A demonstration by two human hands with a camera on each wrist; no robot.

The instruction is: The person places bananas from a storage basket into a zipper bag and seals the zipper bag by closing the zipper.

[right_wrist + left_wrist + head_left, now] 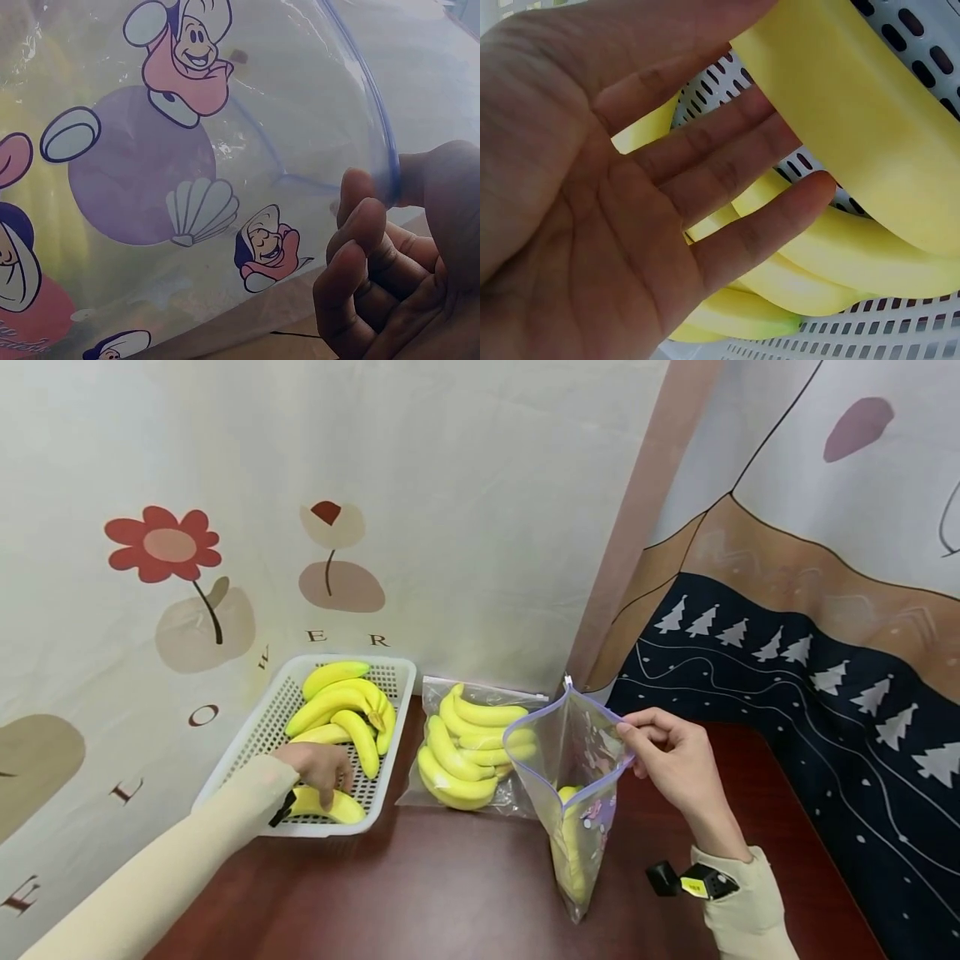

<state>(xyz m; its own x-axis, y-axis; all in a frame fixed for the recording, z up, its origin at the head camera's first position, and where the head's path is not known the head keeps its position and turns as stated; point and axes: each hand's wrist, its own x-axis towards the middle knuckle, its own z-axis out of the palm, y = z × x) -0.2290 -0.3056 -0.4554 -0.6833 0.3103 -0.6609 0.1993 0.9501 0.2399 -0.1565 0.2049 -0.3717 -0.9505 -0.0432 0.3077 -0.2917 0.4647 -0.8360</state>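
In the white basket, my left hand [321, 768] grips a yellow banana [347, 808] near the front wall. The left wrist view shows the thumb laid over this banana [855, 112] and fingertips [821, 187] reaching its underside. My right hand [671, 752] pinches the purple-edged rim of a clear zip bag [525, 785], whose mouth gapes wide. Inside that bag, low down, is a banana [572, 852]. Cartoon figures and a shell are printed on the bag's side [142, 180], and the right fingertips [352, 266] curl at its rim.
The perforated white basket [401, 693] holds several more bananas [337, 706] at its far side. Between basket and open bag lies another clear zip bag [517, 802] filled with bananas. All stand on a dark red table [420, 893], with printed curtains [480, 527] behind.
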